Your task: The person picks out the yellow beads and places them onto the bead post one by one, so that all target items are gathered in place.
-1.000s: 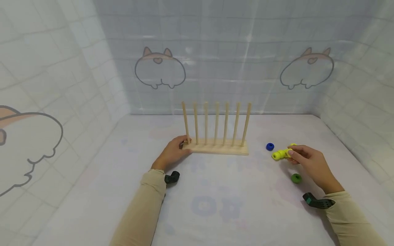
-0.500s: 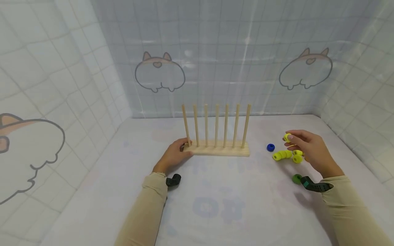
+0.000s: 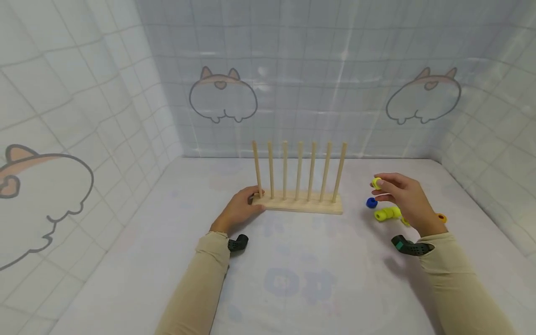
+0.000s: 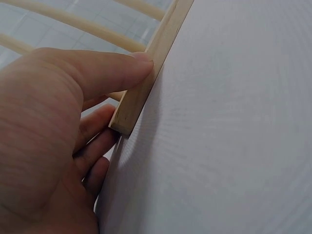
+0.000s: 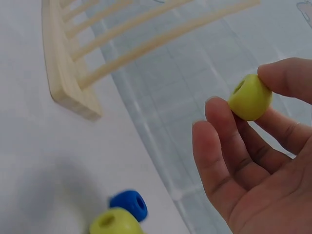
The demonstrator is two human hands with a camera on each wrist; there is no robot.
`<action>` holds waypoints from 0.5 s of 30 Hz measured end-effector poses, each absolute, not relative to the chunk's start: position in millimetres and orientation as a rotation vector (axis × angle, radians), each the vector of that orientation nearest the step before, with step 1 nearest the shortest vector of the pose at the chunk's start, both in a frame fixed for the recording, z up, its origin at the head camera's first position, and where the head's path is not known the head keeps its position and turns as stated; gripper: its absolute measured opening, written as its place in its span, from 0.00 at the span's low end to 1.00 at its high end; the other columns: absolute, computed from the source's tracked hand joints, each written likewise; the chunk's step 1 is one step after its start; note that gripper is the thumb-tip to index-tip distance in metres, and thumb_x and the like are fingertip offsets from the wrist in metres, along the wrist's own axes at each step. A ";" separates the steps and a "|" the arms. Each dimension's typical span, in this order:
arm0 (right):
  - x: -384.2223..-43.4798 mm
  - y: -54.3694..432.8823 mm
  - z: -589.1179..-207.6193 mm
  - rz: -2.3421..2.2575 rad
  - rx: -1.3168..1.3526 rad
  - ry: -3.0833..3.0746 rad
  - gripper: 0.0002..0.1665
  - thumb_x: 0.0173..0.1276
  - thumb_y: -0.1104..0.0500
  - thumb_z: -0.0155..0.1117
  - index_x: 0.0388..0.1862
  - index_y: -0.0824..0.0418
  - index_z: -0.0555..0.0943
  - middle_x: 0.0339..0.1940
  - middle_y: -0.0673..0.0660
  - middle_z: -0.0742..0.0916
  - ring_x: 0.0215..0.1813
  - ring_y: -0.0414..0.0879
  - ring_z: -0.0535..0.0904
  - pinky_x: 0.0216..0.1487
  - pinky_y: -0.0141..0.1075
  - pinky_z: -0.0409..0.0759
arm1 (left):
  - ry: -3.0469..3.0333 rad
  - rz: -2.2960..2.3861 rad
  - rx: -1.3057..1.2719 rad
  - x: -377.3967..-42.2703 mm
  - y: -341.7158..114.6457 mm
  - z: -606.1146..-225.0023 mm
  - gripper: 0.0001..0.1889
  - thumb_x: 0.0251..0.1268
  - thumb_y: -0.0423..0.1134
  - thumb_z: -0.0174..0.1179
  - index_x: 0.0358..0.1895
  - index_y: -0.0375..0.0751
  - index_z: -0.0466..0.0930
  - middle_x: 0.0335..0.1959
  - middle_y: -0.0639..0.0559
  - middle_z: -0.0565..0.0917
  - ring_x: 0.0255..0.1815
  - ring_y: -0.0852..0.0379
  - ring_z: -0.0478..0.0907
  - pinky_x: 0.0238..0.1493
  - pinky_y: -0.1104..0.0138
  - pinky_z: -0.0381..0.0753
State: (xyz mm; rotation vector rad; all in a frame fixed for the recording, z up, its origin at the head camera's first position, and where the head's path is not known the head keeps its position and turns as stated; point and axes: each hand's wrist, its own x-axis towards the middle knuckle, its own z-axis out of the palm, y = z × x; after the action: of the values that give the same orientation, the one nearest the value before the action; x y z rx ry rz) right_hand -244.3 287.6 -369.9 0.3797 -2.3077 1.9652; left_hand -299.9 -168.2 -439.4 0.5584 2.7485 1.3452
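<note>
A wooden rack (image 3: 301,204) with a row of several upright pegs stands mid-table. My left hand (image 3: 237,209) grips its left end, the thumb on the front edge of the base (image 4: 141,92) and the other fingers behind it. Off to the right, my right hand (image 3: 408,197) pinches a yellow bead (image 3: 376,183) between thumb and fingers, raised above the table. In the right wrist view the hole of this yellow bead (image 5: 250,97) faces the rack. Below the hand lie a blue bead (image 3: 371,203) and a row of yellow beads (image 3: 387,213), partly covered by the hand.
An orange bead (image 3: 441,218) lies right of my right wrist. White tile-patterned sheets form the walls (image 3: 318,93) behind and at both sides. A pale printed cloth (image 3: 293,260) covers the table.
My right hand has lifted a yellow bead from the group and moved it left and up. The orange bead has come into sight; the green bead is now hidden. My left hand keeps its grip.
</note>
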 end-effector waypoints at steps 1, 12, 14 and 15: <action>-245.6 284.9 -370.2 1.986 0.376 -2.298 0.21 0.75 0.54 0.62 0.60 0.65 0.78 0.50 0.57 0.86 0.46 0.46 0.85 0.47 0.33 0.85 | 2.755 1.337 0.553 -300.9 -168.2 -440.0 0.26 0.64 0.40 0.69 0.66 0.47 0.76 0.72 0.44 0.70 0.71 0.44 0.66 0.71 0.51 0.65; -257.6 270.3 -372.1 2.090 0.335 -2.250 0.24 0.75 0.53 0.63 0.63 0.65 0.77 0.54 0.60 0.83 0.48 0.47 0.84 0.47 0.33 0.84 | 2.755 1.331 0.520 -303.5 -168.3 -440.0 0.28 0.63 0.41 0.69 0.67 0.47 0.75 0.73 0.44 0.69 0.72 0.43 0.66 0.72 0.52 0.64; -258.3 268.9 -374.1 2.114 0.334 -2.233 0.24 0.75 0.54 0.63 0.63 0.66 0.77 0.54 0.62 0.82 0.48 0.47 0.84 0.47 0.33 0.84 | 2.756 1.322 0.524 -301.6 -168.2 -440.6 0.28 0.63 0.40 0.69 0.67 0.46 0.75 0.73 0.43 0.69 0.72 0.42 0.66 0.72 0.51 0.64; -258.6 268.2 -374.4 2.105 0.326 -2.239 0.25 0.75 0.54 0.63 0.64 0.66 0.76 0.55 0.62 0.82 0.48 0.47 0.83 0.47 0.32 0.84 | 2.754 1.323 0.529 -301.5 -167.8 -440.9 0.28 0.64 0.40 0.69 0.67 0.46 0.75 0.73 0.43 0.68 0.72 0.42 0.65 0.72 0.51 0.64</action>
State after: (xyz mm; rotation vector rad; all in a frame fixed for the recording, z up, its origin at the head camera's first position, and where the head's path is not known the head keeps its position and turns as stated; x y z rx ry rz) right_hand -258.6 268.2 -374.4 0.3261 -2.2390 2.1045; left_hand -301.5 -167.8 -440.9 0.5290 2.7545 1.3231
